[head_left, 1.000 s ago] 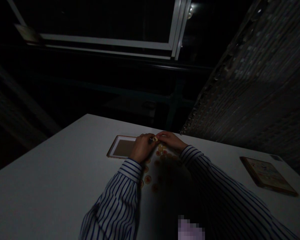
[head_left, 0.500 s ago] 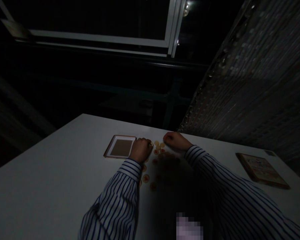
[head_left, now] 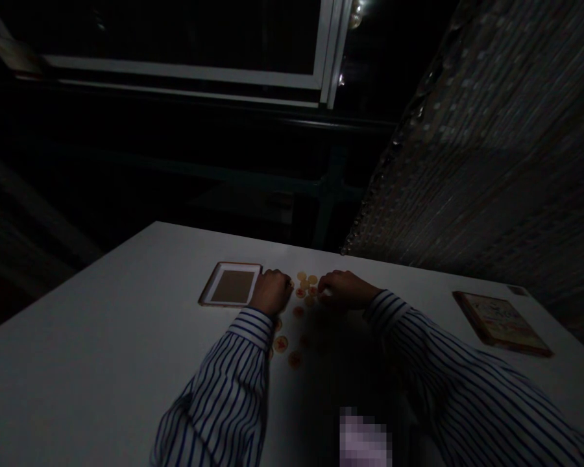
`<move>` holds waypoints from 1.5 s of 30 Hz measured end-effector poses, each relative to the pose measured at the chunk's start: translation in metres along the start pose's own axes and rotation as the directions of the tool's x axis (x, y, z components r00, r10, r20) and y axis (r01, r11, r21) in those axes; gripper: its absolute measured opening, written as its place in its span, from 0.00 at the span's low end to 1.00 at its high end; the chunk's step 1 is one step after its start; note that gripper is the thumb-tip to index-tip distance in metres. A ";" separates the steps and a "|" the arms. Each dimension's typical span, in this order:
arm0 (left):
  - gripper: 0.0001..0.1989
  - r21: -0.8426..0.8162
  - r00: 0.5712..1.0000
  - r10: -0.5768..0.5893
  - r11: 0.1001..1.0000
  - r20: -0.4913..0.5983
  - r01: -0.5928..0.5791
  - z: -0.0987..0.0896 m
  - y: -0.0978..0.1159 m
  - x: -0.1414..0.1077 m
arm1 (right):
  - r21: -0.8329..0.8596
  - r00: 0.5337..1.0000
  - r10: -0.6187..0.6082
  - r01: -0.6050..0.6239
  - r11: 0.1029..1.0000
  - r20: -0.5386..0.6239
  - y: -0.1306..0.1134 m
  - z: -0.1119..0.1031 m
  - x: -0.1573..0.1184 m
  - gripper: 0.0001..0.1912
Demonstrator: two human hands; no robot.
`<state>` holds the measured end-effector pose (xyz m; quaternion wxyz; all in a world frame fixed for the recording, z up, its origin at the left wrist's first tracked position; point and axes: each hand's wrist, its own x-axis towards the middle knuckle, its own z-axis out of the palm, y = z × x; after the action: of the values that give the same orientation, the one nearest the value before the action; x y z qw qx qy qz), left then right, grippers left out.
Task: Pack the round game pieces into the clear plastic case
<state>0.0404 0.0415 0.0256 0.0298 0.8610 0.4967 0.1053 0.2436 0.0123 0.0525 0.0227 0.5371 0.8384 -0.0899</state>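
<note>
Several round, pale xiangqi pieces, some with red characters, lie scattered on the white table between my arms. At the far end of them, my left hand is closed, with a xiangqi piece showing at its fingertips. Across a small cluster of pieces, my right hand has its fingers curled down to the table beside a red-marked piece. What its fingertips hold, if anything, is hidden. Just left of my left hand lies an open shallow box part with a white inner border and brown bottom.
A flat box or lid with a printed picture rests on the right of the white table. A small dark card is near the far right edge. A bead curtain hangs behind; shadow darkens the table between my arms.
My right hand has moved down and toward the pieces, its fingers now at the cluster's right side. My left hand keeps its piece in nearly the same place. The view has shifted slightly.
</note>
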 end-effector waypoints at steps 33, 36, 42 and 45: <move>0.17 -0.293 0.957 0.189 0.923 -0.220 -0.250 -0.025 0.036 -0.001 | 0.924 0.984 0.161 0.013 0.383 -0.081 0.011 -0.009 -0.008 0.09; 0.17 -0.287 0.950 0.207 0.919 -0.236 -0.271 -0.025 0.039 -0.001 | 0.933 0.982 0.172 0.011 0.359 -0.078 0.008 -0.011 -0.010 0.10; 0.15 -0.312 0.954 0.203 0.912 -0.219 -0.266 -0.030 0.043 -0.002 | 0.945 0.980 0.182 0.019 0.326 -0.082 0.004 -0.011 -0.010 0.10; 0.13 -0.349 0.959 0.198 0.900 -0.204 -0.260 -0.034 0.045 -0.004 | 0.943 0.978 0.196 0.006 0.332 -0.076 0.002 -0.011 -0.010 0.10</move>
<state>0.0694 0.0137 0.0656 0.1389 0.8807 0.3633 0.2702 0.2501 0.0062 0.0648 -0.3590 0.5058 0.5991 -0.5062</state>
